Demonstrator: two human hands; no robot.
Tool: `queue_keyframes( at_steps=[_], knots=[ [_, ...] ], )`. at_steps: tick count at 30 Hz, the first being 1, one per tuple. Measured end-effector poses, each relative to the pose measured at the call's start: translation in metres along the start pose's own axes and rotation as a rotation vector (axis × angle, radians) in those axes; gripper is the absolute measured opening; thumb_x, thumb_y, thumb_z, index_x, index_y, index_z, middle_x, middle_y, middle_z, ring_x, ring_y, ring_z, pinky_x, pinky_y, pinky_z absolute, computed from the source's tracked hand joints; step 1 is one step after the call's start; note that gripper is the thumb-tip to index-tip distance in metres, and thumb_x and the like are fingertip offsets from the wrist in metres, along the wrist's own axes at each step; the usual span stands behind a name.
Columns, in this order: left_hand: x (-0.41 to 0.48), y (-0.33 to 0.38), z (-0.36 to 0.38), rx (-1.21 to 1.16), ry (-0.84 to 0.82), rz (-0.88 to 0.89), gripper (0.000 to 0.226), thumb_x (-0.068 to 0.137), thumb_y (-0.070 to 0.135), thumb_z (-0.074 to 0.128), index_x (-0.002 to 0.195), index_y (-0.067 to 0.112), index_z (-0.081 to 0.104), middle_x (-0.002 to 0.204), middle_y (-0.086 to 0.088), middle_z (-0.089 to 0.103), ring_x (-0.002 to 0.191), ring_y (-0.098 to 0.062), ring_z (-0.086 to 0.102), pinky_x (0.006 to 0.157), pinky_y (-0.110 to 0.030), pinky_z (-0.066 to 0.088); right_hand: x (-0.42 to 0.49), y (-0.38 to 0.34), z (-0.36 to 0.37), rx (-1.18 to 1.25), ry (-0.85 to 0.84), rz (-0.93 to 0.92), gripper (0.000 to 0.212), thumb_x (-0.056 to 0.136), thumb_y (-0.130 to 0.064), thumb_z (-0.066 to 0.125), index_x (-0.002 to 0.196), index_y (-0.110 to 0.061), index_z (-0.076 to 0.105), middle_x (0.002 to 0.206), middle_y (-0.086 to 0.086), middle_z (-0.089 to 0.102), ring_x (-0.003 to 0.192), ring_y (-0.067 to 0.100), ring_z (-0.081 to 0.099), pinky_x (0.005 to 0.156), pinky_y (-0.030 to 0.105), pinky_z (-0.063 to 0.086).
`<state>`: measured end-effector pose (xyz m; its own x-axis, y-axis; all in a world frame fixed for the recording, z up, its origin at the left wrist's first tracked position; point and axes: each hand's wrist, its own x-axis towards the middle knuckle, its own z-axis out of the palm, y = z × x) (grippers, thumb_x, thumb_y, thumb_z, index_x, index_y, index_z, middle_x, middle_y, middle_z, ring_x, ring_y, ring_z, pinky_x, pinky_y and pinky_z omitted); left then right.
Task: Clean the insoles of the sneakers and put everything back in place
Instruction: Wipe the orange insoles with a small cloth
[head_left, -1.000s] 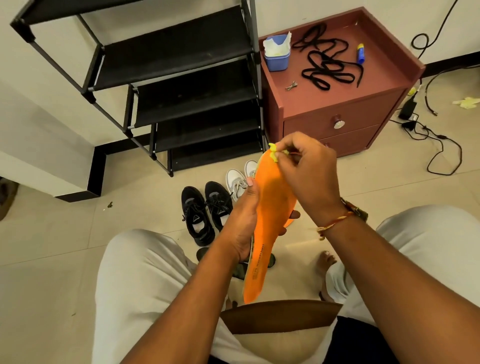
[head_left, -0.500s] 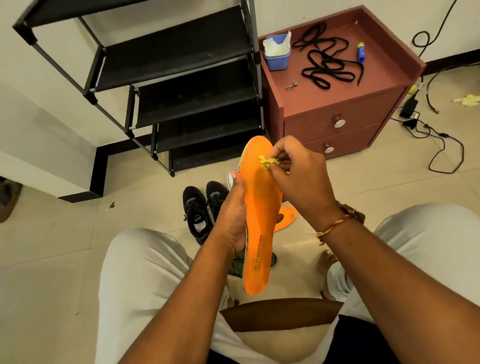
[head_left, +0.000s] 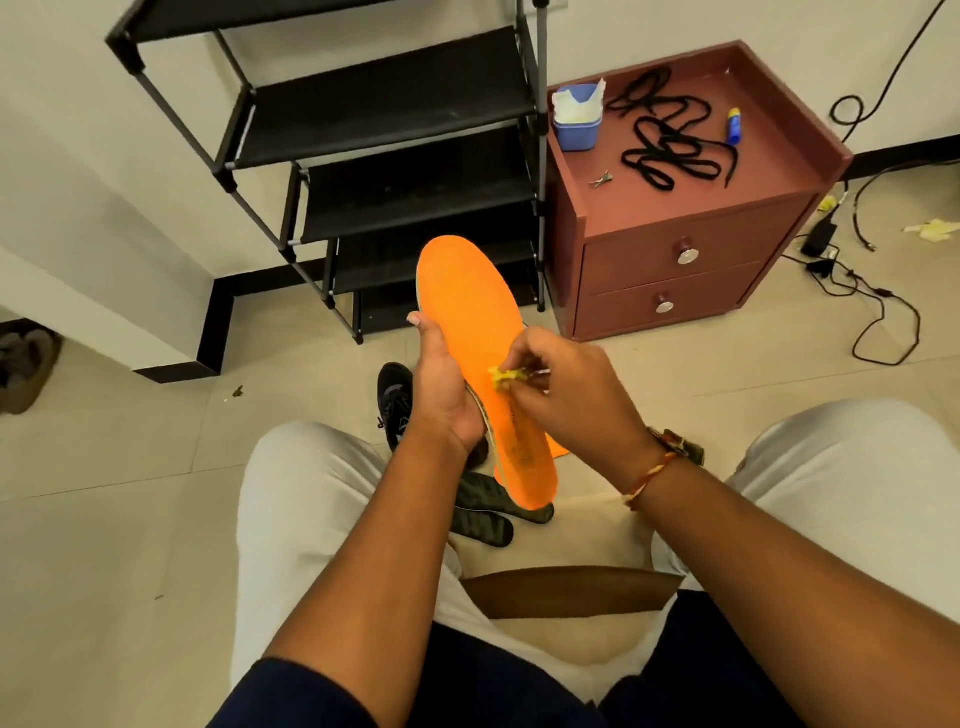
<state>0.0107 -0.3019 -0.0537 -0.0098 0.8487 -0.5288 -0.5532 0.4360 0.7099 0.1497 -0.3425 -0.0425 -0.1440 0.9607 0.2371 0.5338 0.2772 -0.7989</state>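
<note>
An orange insole stands tilted above my lap, toe end up. My left hand grips it from the left edge around the middle. My right hand pinches a small crumpled yellow wipe against the insole's middle. A black sneaker shows on the floor behind my left hand. Two dark green insoles lie on the floor below. A corner of a second orange insole peeks out under my right hand.
A black shoe rack stands ahead by the wall. Right of it is a red-brown drawer cabinet with black laces, a blue tub of wipes and a small tube. Cables trail on the floor at right.
My right hand has drawn the yellow wipe down from the insole's toe to its middle. My left hand has raised the insole and tilted it flatter toward me.
</note>
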Motion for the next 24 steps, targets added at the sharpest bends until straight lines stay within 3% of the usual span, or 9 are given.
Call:
queue_keyframes(
  at_steps=[4,7,11,15,19,21,22,24],
  knots=[
    [-0.004,0.026,-0.006,-0.112,0.11,0.059,0.083,0.09,0.08,0.026,0.144,0.022,0.05,0.132,-0.011,0.066,0.115,-0.036,0.064,0.086,-0.047,0.056,-0.008,-0.013,-0.009,0.101,-0.181,0.075,0.02,0.08,-0.012,0.078,0.09,-0.022,0.065,0.087,-0.007,0.068,0.083,0.007,0.063,0.072,0.029,0.056],
    [-0.015,0.048,-0.007,-0.21,0.137,0.105,0.075,0.093,0.077,0.024,0.132,0.021,0.057,0.134,-0.01,0.063,0.11,-0.033,0.063,0.084,-0.044,0.053,-0.018,-0.019,-0.015,0.137,-0.307,0.126,0.022,0.079,-0.007,0.078,0.092,-0.022,0.067,0.086,-0.007,0.067,0.081,0.007,0.063,0.072,0.027,0.056],
    [-0.036,0.063,-0.011,-0.295,0.142,0.145,0.062,0.097,0.071,0.025,0.122,0.025,0.058,0.126,-0.004,0.064,0.096,-0.028,0.065,0.078,-0.042,0.053,-0.025,-0.023,-0.018,0.065,-0.187,0.176,0.027,0.08,-0.004,0.072,0.095,-0.026,0.067,0.088,-0.015,0.066,0.079,0.004,0.061,0.071,0.019,0.051],
    [-0.054,0.064,-0.014,-0.258,0.149,0.119,0.07,0.095,0.073,0.03,0.139,0.023,0.053,0.135,-0.011,0.062,0.096,-0.03,0.064,0.089,-0.05,0.051,-0.021,-0.022,-0.026,0.045,-0.078,0.219,0.033,0.086,-0.007,0.064,0.111,-0.028,0.071,0.095,-0.005,0.07,0.081,0.015,0.066,0.075,0.033,0.056],
    [-0.069,0.059,-0.011,-0.182,0.15,0.086,0.073,0.094,0.074,0.032,0.145,0.023,0.047,0.138,-0.014,0.06,0.098,-0.032,0.063,0.086,-0.051,0.05,-0.02,-0.028,-0.028,0.152,-0.031,0.357,0.024,0.09,-0.008,0.059,0.093,-0.022,0.078,0.088,-0.002,0.074,0.079,0.018,0.067,0.078,0.039,0.059],
    [-0.074,0.053,-0.009,-0.135,0.113,0.066,0.078,0.092,0.075,0.034,0.147,0.022,0.045,0.137,-0.015,0.061,0.097,-0.034,0.064,0.083,-0.051,0.053,-0.018,-0.03,-0.026,0.246,-0.024,0.403,0.019,0.09,-0.018,0.06,0.084,-0.013,0.078,0.084,0.0,0.074,0.081,0.017,0.067,0.084,0.041,0.058],
    [-0.075,0.05,-0.007,-0.107,0.095,0.052,0.081,0.09,0.077,0.035,0.149,0.021,0.044,0.134,-0.015,0.063,0.099,-0.035,0.065,0.081,-0.052,0.054,-0.018,-0.031,-0.026,0.282,-0.036,0.416,0.03,0.088,-0.031,0.063,0.081,-0.004,0.075,0.081,0.005,0.071,0.078,0.02,0.065,0.084,0.043,0.058],
    [-0.076,0.043,-0.003,-0.055,0.071,0.034,0.081,0.09,0.076,0.037,0.149,0.021,0.043,0.12,-0.015,0.068,0.098,-0.035,0.066,0.077,-0.05,0.057,-0.018,-0.028,-0.025,0.333,-0.083,0.417,0.073,0.078,-0.06,0.067,0.084,0.012,0.063,0.074,0.016,0.059,0.07,0.027,0.053,0.078,0.037,0.057]
  ],
)
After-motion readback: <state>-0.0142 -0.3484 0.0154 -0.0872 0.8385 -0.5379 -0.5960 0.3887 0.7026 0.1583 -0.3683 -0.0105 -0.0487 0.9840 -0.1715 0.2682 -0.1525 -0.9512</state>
